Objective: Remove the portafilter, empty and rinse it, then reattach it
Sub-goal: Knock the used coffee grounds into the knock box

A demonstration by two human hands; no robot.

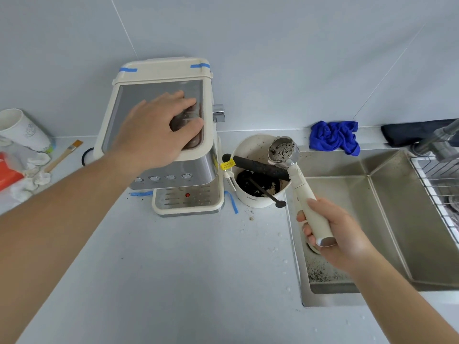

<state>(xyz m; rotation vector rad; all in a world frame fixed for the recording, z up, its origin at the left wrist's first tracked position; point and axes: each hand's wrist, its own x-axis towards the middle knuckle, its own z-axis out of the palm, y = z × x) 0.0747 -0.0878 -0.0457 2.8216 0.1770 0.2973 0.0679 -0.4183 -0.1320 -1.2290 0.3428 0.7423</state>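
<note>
My right hand [332,234] grips the cream handle of the portafilter [301,184]. Its metal basket [283,151], speckled with coffee grounds, tilts over the white knock box [260,197], which has a black bar across it and dark grounds inside. My left hand [159,130] lies flat, fingers spread, on top of the cream and steel espresso machine [173,170], holding nothing. The machine's group head is hidden under its front.
A steel sink [387,219] lies at the right, with a faucet [437,140] and a wire rack [442,184]. A blue cloth [334,136] sits behind the sink. A paper cup [22,130], brush [64,155], tissues and red packet are at far left.
</note>
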